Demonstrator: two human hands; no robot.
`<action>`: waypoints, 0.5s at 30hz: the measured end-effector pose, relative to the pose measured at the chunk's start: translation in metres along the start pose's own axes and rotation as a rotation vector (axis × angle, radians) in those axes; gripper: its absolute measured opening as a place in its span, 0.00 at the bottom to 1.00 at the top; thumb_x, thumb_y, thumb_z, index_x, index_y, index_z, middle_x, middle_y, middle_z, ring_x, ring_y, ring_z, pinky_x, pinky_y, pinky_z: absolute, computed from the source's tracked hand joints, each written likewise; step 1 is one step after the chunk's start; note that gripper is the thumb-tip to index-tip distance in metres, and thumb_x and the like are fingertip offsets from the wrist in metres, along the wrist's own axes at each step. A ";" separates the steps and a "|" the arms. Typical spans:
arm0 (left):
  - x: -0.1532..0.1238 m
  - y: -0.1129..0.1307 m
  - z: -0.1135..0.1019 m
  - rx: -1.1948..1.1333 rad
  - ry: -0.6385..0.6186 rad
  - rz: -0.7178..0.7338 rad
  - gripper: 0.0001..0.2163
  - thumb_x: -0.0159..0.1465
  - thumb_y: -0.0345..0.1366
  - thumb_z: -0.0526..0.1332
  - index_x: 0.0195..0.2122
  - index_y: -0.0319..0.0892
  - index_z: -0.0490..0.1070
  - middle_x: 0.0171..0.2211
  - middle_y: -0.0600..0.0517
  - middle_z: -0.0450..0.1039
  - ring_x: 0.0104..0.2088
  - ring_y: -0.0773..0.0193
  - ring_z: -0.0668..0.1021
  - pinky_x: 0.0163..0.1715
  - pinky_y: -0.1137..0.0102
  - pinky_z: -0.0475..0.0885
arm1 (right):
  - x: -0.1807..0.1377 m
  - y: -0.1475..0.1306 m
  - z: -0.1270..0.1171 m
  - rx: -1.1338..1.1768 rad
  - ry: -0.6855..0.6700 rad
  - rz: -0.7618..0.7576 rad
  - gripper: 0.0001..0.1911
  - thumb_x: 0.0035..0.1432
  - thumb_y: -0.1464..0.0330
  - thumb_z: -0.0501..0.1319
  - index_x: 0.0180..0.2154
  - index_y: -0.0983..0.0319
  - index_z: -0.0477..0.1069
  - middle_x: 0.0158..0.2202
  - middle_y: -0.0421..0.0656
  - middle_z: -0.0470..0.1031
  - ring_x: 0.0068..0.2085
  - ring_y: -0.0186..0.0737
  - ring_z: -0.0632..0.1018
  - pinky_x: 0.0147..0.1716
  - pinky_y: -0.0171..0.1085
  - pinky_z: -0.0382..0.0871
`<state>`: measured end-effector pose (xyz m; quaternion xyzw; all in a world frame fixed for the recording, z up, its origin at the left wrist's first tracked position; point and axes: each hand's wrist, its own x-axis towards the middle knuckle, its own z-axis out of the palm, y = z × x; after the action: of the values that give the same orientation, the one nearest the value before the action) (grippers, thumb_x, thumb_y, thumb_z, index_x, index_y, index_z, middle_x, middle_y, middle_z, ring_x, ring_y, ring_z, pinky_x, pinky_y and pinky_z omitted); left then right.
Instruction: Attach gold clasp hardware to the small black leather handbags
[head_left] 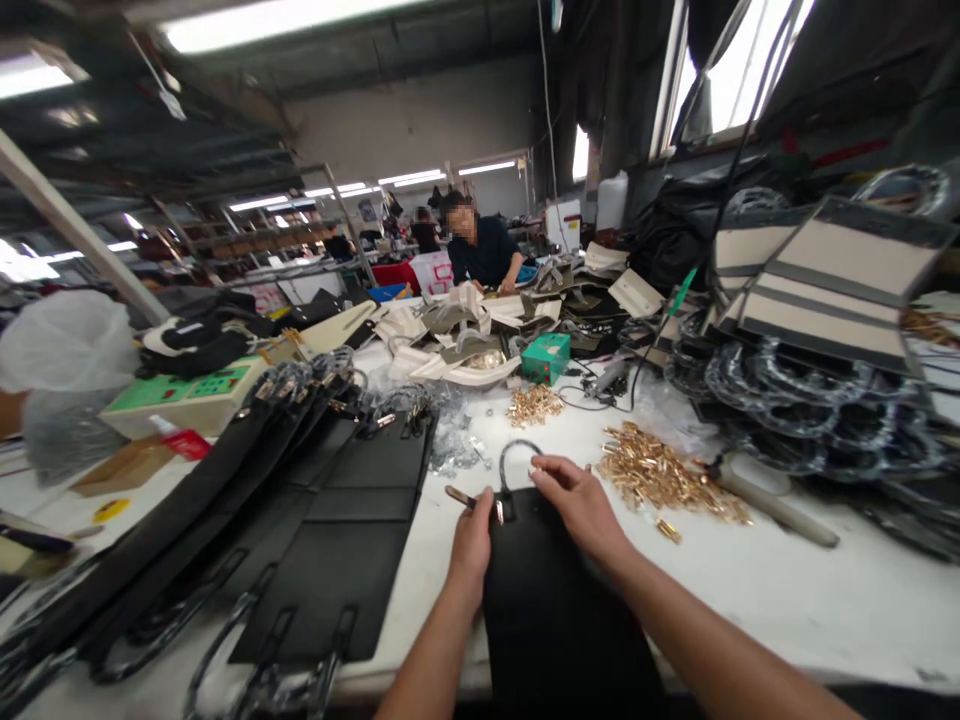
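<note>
A black bag panel (551, 610) with a looped black handle (517, 452) lies on the white table (787, 590) in front of me. My left hand (472, 540) rests on the panel's top left corner and pinches a small gold fitting (459, 497) at the handle's base. My right hand (574, 500) presses flat on the panel's top edge, fingers pointing left toward the handle.
Black panels with handles (330, 540) are stacked to my left. Piles of gold fittings (664, 475) lie right of my hands, a smaller pile (534, 405) farther back. A green box (547, 357), striped bag panels (817, 275) and a seated person (484, 250) lie beyond.
</note>
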<state>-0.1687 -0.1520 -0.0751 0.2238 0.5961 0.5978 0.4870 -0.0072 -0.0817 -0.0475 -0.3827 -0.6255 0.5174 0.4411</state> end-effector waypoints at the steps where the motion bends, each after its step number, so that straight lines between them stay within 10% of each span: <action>1: 0.000 0.001 -0.002 -0.126 -0.006 -0.105 0.17 0.59 0.47 0.66 0.40 0.37 0.75 0.29 0.48 0.80 0.35 0.52 0.82 0.42 0.61 0.75 | 0.003 0.001 -0.008 -0.043 -0.017 0.004 0.20 0.58 0.54 0.64 0.46 0.60 0.77 0.43 0.46 0.80 0.44 0.47 0.79 0.48 0.45 0.71; 15: -0.006 0.002 -0.011 -0.523 -0.373 -0.523 0.25 0.63 0.49 0.61 0.52 0.31 0.73 0.37 0.39 0.82 0.39 0.46 0.84 0.48 0.52 0.75 | 0.014 0.008 -0.037 -0.462 -0.413 -0.096 0.07 0.56 0.68 0.64 0.38 0.58 0.79 0.38 0.40 0.80 0.40 0.40 0.79 0.42 0.38 0.70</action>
<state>-0.1766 -0.1620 -0.0736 0.0377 0.3625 0.5344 0.7626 0.0237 -0.0555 -0.0499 -0.3293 -0.8204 0.4070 0.2300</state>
